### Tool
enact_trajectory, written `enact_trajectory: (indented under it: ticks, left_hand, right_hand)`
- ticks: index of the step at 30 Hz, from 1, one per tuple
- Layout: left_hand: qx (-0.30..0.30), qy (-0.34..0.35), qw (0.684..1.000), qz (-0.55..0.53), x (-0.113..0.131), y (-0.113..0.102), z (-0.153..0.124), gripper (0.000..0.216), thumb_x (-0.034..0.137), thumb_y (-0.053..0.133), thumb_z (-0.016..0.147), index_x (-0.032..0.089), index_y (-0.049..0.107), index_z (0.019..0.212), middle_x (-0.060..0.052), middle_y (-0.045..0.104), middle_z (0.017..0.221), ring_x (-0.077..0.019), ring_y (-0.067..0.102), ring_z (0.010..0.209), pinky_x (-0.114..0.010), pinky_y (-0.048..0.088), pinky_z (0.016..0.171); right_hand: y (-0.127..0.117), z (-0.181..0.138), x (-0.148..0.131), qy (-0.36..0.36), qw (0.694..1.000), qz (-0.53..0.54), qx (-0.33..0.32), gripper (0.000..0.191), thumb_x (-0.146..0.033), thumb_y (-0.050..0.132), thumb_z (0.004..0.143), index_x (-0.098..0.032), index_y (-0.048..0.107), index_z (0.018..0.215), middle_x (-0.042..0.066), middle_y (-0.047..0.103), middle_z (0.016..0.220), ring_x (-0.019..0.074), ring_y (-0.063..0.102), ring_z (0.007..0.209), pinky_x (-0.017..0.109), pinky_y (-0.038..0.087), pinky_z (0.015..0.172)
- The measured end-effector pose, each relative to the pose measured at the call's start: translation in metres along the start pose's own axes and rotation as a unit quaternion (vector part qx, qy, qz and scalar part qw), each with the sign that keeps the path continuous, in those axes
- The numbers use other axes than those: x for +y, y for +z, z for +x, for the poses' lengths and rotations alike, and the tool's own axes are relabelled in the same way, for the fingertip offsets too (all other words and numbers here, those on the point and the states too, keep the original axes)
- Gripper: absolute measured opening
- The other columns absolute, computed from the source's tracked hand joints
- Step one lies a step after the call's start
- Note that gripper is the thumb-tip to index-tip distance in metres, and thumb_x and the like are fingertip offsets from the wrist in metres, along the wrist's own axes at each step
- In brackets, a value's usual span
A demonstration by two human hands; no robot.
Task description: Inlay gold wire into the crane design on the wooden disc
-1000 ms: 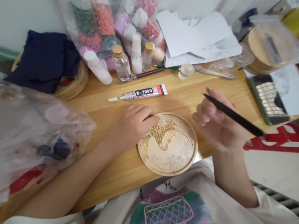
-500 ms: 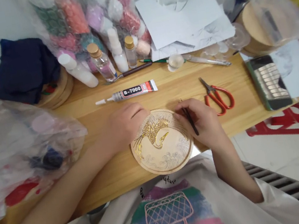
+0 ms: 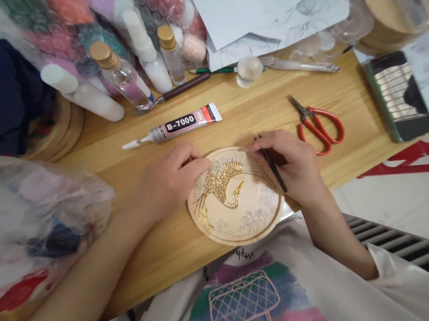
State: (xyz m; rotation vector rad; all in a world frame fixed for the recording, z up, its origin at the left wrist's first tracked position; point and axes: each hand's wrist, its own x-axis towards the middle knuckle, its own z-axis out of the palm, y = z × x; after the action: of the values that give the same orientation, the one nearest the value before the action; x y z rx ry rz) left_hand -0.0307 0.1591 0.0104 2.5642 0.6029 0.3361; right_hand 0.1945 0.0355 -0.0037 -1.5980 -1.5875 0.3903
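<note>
At the cluttered bench's [image 3: 256, 115] near edge, the left hand [image 3: 168, 179], grip loose, steadies a crane disc [image 3: 244, 216] while the right hand's [image 3: 295, 166] grip pinches tweezers [image 3: 272, 164] at its far rim: detail work, seemingly, calling for a steady touch.

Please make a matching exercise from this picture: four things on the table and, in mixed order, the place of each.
1 glue tube
2 red scissors
3 black tweezers
4 round plaque

a held in the right hand
b rim under the left hand
c lying right of the right hand
d lying beyond the left hand

Pairs: 1-d, 2-c, 3-a, 4-b
</note>
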Motion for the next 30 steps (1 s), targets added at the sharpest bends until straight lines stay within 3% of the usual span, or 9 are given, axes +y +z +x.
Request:
enact_trajectory:
  ticks: [5,8,13,24,30]
  left_hand:
    - [0.016,0.047,0.999,0.015,-0.002,0.004,-0.001,0.038,0.031,0.031,0.105,0.019,0.066,0.099,-0.005,0.072,0.106,-0.0180,0.068,0.095,-0.029,0.054,0.077]
    - [0.058,0.095,0.993,0.027,-0.003,0.007,-0.002,0.032,0.024,0.036,0.105,0.017,0.066,0.098,-0.007,0.073,0.104,-0.0180,0.069,0.095,-0.029,0.056,0.080]
    - [0.094,0.104,0.990,0.025,-0.004,0.009,-0.002,0.021,0.019,0.046,0.102,0.016,0.067,0.099,-0.007,0.073,0.107,-0.0172,0.071,0.095,-0.028,0.058,0.081]
    - [0.095,0.124,0.987,0.044,-0.005,0.012,-0.004,0.024,0.017,0.042,0.103,0.016,0.066,0.103,-0.009,0.074,0.109,-0.0194,0.070,0.099,-0.032,0.059,0.087]
    - [0.072,0.120,0.988,0.057,-0.002,0.006,-0.004,0.025,0.015,0.042,0.102,0.014,0.067,0.103,-0.010,0.074,0.110,-0.0196,0.071,0.101,-0.032,0.059,0.088]
  right_hand:
    - [-0.009,0.014,0.005,-0.044,0.997,0.001,-0.060,0.013,-0.014,0.059,0.092,-0.023,0.068,0.092,0.002,0.075,0.089,0.0177,0.069,0.086,0.032,0.054,0.076]
    - [-0.014,0.027,0.010,-0.049,0.994,0.023,-0.099,0.010,-0.016,0.061,0.091,-0.022,0.068,0.090,0.002,0.074,0.088,0.0170,0.069,0.084,0.031,0.054,0.076]
    - [-0.014,0.044,0.015,-0.058,0.987,0.053,-0.137,0.006,-0.019,0.064,0.090,-0.023,0.068,0.089,0.001,0.072,0.084,0.0155,0.068,0.078,0.030,0.053,0.071]
    - [-0.007,0.046,0.017,-0.031,0.989,0.083,-0.119,0.007,-0.023,0.066,0.087,-0.028,0.069,0.083,-0.001,0.071,0.077,0.0151,0.064,0.069,0.031,0.053,0.066]
    - [-0.009,0.040,0.016,-0.040,0.992,0.072,-0.100,0.013,-0.018,0.070,0.085,-0.026,0.069,0.094,0.001,0.073,0.088,0.0157,0.068,0.075,0.030,0.054,0.066]
